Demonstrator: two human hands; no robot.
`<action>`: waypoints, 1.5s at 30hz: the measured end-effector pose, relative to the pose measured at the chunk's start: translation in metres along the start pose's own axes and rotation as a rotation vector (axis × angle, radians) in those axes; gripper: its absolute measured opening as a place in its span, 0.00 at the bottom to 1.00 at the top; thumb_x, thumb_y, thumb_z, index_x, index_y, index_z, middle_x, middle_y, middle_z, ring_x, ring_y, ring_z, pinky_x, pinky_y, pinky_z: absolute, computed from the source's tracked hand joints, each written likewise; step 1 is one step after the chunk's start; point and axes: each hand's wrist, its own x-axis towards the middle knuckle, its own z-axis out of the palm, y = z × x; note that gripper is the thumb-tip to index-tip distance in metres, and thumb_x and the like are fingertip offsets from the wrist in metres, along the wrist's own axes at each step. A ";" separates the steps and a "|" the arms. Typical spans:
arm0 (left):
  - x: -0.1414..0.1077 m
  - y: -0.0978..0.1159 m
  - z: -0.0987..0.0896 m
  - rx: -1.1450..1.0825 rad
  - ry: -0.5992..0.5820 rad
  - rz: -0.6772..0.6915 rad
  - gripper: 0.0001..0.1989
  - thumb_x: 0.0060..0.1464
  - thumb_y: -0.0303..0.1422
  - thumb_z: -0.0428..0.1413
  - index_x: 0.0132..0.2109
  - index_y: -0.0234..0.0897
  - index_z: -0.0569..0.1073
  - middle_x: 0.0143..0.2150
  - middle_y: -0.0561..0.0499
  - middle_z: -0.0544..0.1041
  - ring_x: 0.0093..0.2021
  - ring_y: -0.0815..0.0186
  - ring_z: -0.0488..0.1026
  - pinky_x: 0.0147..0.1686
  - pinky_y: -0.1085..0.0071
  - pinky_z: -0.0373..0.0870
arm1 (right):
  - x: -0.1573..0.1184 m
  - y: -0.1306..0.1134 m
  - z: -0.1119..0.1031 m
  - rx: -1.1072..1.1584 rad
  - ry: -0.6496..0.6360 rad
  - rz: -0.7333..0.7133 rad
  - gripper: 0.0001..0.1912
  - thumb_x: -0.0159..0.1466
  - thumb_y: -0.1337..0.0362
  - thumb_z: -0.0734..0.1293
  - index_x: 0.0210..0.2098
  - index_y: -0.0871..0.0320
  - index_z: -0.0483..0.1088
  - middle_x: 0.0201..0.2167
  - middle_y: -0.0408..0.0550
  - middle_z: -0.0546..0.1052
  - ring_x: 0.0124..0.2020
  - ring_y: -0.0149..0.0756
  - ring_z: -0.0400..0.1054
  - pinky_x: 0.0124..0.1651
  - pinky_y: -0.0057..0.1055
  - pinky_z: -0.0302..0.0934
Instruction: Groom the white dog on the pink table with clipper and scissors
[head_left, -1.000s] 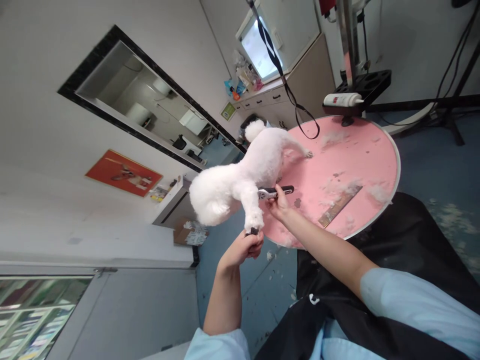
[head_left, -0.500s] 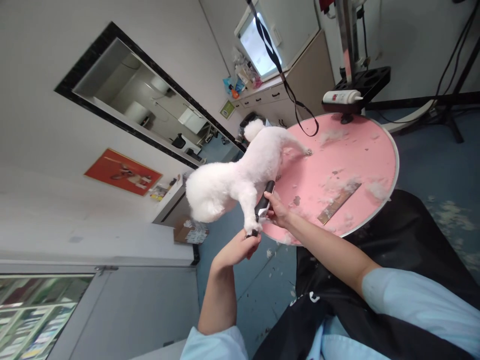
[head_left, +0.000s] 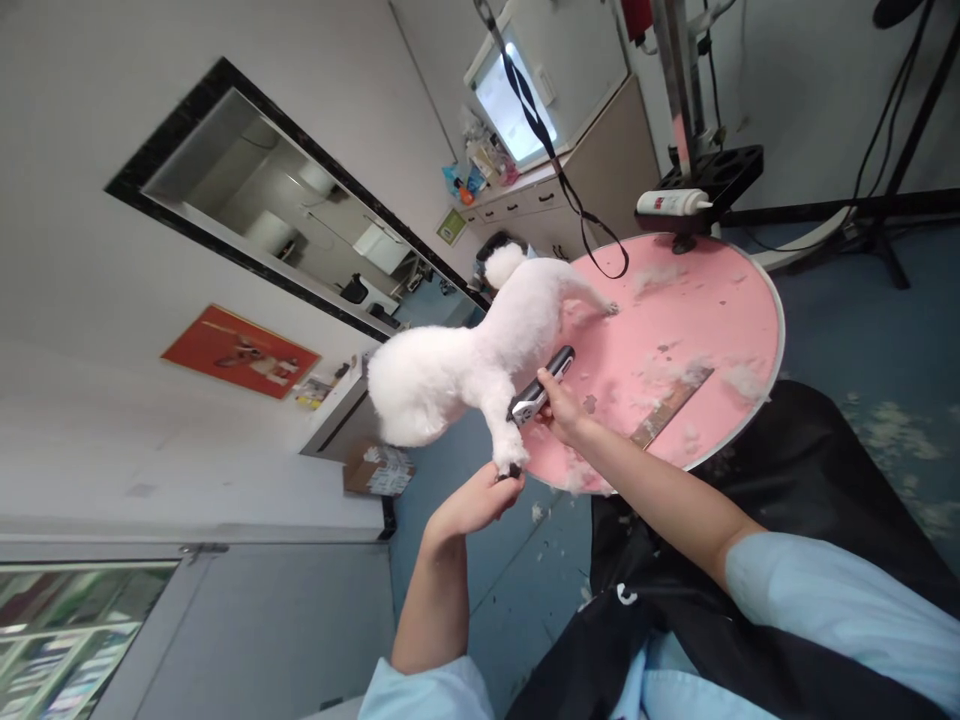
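A white, fluffy dog [head_left: 517, 315] stands on the round pink grooming table [head_left: 720, 300], its head toward the left of the view. My left hand [head_left: 480, 500] is closed around the dark paw at the end of its stretched foreleg [head_left: 497, 415], just past the table's edge. In my right hand [head_left: 561, 408] is a black and silver hair clipper [head_left: 541, 388]. The clipper's head rests at the side of that foreleg, above the paw. My right fingers wrap its body, and the exact contact of the blade with the fur is hard to make out.
A comb [head_left: 671, 408] and tufts of cut fur lie on the table. A black loop leash [head_left: 577, 190] hangs over its far side. At the table's post a holder tray [head_left: 724, 175] carries a white bottle [head_left: 673, 203]. A black apron [head_left: 810, 480] covers my lap.
My right hand has turned the clipper, so its body now slants farther out from the foreleg and its head sits higher on the leg. My left hand still holds the paw.
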 end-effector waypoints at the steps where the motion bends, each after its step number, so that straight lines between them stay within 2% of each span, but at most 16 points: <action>1: 0.000 -0.001 0.000 0.000 0.001 0.001 0.06 0.46 0.33 0.52 0.26 0.39 0.60 0.21 0.55 0.60 0.23 0.70 0.56 0.22 0.72 0.55 | -0.003 0.000 0.000 -0.008 0.002 0.007 0.25 0.57 0.45 0.73 0.26 0.53 0.57 0.10 0.30 0.58 0.11 0.23 0.47 0.13 0.21 0.51; 5: 0.001 -0.002 0.000 0.000 0.016 0.000 0.06 0.46 0.34 0.52 0.26 0.39 0.61 0.21 0.55 0.60 0.23 0.71 0.55 0.22 0.72 0.55 | -0.009 -0.003 0.001 -0.071 -0.022 0.035 0.24 0.56 0.46 0.74 0.27 0.53 0.58 0.10 0.31 0.61 0.10 0.23 0.49 0.12 0.21 0.50; 11: 0.003 0.002 -0.008 -0.028 0.068 0.010 0.07 0.45 0.34 0.52 0.27 0.40 0.60 0.20 0.56 0.59 0.22 0.71 0.54 0.21 0.71 0.55 | -0.023 0.001 0.001 -0.162 -0.160 0.041 0.21 0.56 0.47 0.74 0.29 0.54 0.62 0.12 0.32 0.65 0.10 0.23 0.49 0.11 0.21 0.48; 14: 0.003 0.005 -0.012 -0.043 0.068 0.021 0.07 0.44 0.33 0.51 0.25 0.40 0.58 0.20 0.56 0.58 0.21 0.71 0.53 0.21 0.71 0.54 | -0.024 -0.001 -0.002 -0.174 -0.266 0.050 0.21 0.54 0.48 0.75 0.30 0.54 0.63 0.15 0.36 0.69 0.11 0.25 0.56 0.12 0.21 0.48; 16: 0.002 0.006 -0.013 -0.076 0.044 0.029 0.07 0.45 0.34 0.51 0.25 0.40 0.59 0.20 0.56 0.57 0.21 0.71 0.53 0.21 0.71 0.53 | -0.015 -0.007 -0.004 -0.101 -0.180 0.011 0.22 0.55 0.48 0.75 0.28 0.54 0.62 0.14 0.35 0.68 0.12 0.25 0.56 0.12 0.22 0.49; 19: 0.002 0.004 -0.012 -0.116 -0.003 0.027 0.08 0.46 0.35 0.52 0.26 0.40 0.59 0.19 0.56 0.56 0.21 0.72 0.53 0.21 0.72 0.52 | 0.005 -0.017 -0.003 0.102 0.112 -0.135 0.24 0.56 0.47 0.74 0.26 0.53 0.57 0.10 0.30 0.60 0.11 0.23 0.51 0.16 0.21 0.56; 20: 0.002 0.003 -0.010 -0.126 -0.016 0.025 0.08 0.46 0.36 0.53 0.27 0.40 0.59 0.19 0.56 0.56 0.21 0.72 0.52 0.21 0.72 0.52 | 0.011 -0.019 -0.002 0.130 0.157 -0.163 0.25 0.56 0.47 0.74 0.26 0.53 0.56 0.10 0.29 0.59 0.11 0.23 0.51 0.17 0.22 0.59; 22: 0.002 -0.001 -0.008 -0.155 -0.034 0.017 0.08 0.45 0.36 0.53 0.28 0.40 0.60 0.20 0.57 0.56 0.22 0.72 0.52 0.20 0.72 0.52 | 0.017 -0.018 -0.001 0.071 0.100 -0.139 0.24 0.55 0.48 0.74 0.26 0.53 0.58 0.10 0.31 0.62 0.11 0.23 0.52 0.17 0.23 0.59; 25: 0.001 -0.010 -0.006 -0.190 -0.035 0.005 0.08 0.44 0.37 0.53 0.29 0.40 0.60 0.20 0.58 0.56 0.22 0.73 0.52 0.20 0.73 0.52 | 0.016 -0.015 0.001 -0.132 -0.121 -0.080 0.21 0.53 0.49 0.74 0.26 0.54 0.62 0.14 0.38 0.70 0.12 0.26 0.56 0.13 0.24 0.52; 27: 0.001 -0.017 -0.005 -0.188 -0.021 0.000 0.09 0.44 0.37 0.52 0.29 0.40 0.59 0.21 0.58 0.56 0.21 0.73 0.52 0.20 0.74 0.53 | 0.018 -0.023 0.005 -0.171 -0.147 -0.210 0.20 0.53 0.48 0.73 0.28 0.55 0.64 0.18 0.40 0.73 0.15 0.28 0.62 0.15 0.25 0.55; 30: 0.002 -0.024 -0.005 -0.167 -0.018 0.006 0.11 0.44 0.39 0.52 0.28 0.40 0.58 0.21 0.59 0.56 0.21 0.74 0.52 0.19 0.75 0.53 | 0.033 -0.046 0.022 -0.212 -0.040 -0.535 0.18 0.55 0.48 0.72 0.31 0.54 0.66 0.22 0.39 0.74 0.20 0.29 0.66 0.22 0.26 0.64; 31: 0.003 -0.025 -0.005 -0.157 -0.022 0.008 0.11 0.44 0.40 0.51 0.28 0.40 0.58 0.20 0.59 0.56 0.21 0.74 0.52 0.19 0.76 0.53 | 0.040 -0.054 0.029 -0.277 -0.028 -0.603 0.18 0.56 0.48 0.72 0.32 0.55 0.67 0.23 0.39 0.74 0.21 0.30 0.67 0.25 0.27 0.66; 33: 0.004 -0.027 -0.004 -0.136 -0.031 0.002 0.11 0.43 0.40 0.51 0.29 0.39 0.59 0.20 0.60 0.56 0.20 0.75 0.52 0.19 0.76 0.54 | 0.053 -0.065 0.044 -0.446 -0.062 -0.651 0.17 0.55 0.50 0.73 0.32 0.55 0.68 0.25 0.40 0.75 0.24 0.31 0.69 0.28 0.27 0.68; 36: 0.004 -0.029 -0.002 -0.119 -0.047 -0.003 0.11 0.43 0.41 0.50 0.30 0.39 0.59 0.20 0.60 0.56 0.20 0.75 0.52 0.18 0.76 0.54 | 0.063 -0.066 0.054 -0.600 -0.161 -0.597 0.17 0.53 0.55 0.76 0.33 0.56 0.68 0.25 0.38 0.74 0.26 0.31 0.70 0.29 0.26 0.69; 41: -0.003 -0.029 0.001 -0.130 -0.068 -0.004 0.10 0.42 0.39 0.50 0.28 0.39 0.58 0.20 0.60 0.56 0.20 0.75 0.52 0.19 0.77 0.54 | 0.054 -0.056 0.050 -0.642 -0.260 -0.416 0.13 0.55 0.62 0.75 0.32 0.57 0.68 0.21 0.37 0.73 0.18 0.28 0.66 0.18 0.23 0.62; 45: -0.009 -0.031 0.004 -0.132 -0.109 -0.004 0.08 0.40 0.37 0.48 0.27 0.39 0.59 0.21 0.59 0.57 0.21 0.75 0.53 0.20 0.77 0.54 | 0.044 -0.062 0.049 -0.691 -0.312 -0.319 0.10 0.57 0.65 0.74 0.27 0.58 0.68 0.17 0.38 0.72 0.14 0.28 0.64 0.11 0.22 0.58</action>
